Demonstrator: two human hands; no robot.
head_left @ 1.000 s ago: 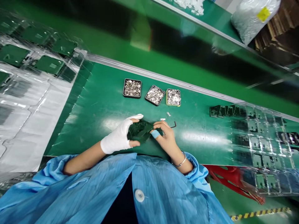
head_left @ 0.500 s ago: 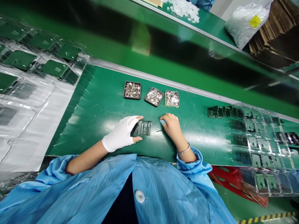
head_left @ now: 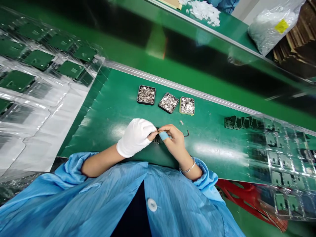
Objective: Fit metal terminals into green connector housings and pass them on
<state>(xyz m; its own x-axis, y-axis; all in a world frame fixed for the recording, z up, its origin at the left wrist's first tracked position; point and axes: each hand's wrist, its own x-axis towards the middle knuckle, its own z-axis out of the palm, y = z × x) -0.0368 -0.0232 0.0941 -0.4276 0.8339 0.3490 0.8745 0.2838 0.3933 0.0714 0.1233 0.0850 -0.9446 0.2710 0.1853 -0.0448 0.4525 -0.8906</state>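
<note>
My left hand, in a white glove with bare fingertips, is closed, its thumb and finger pinched at the tips. My right hand, with blue tape on a finger, is closed too, its fingertips meeting those of the left. What they pinch between them is too small to name. Under the fingertips lies a dark green slotted block, mostly hidden by both hands. A small black hex key rests on the green table right of my right hand, and a small silvery piece lies above it.
Three small trays of metal parts, left, middle and right, stand beyond my hands. Clear plastic trays with green parts are at right, more at left. Dark green blocks stand in a row.
Both hands have come together over the block; my left hand no longer grips its sides. The hex key has left my right hand and lies on the table. The view has shifted slightly.
</note>
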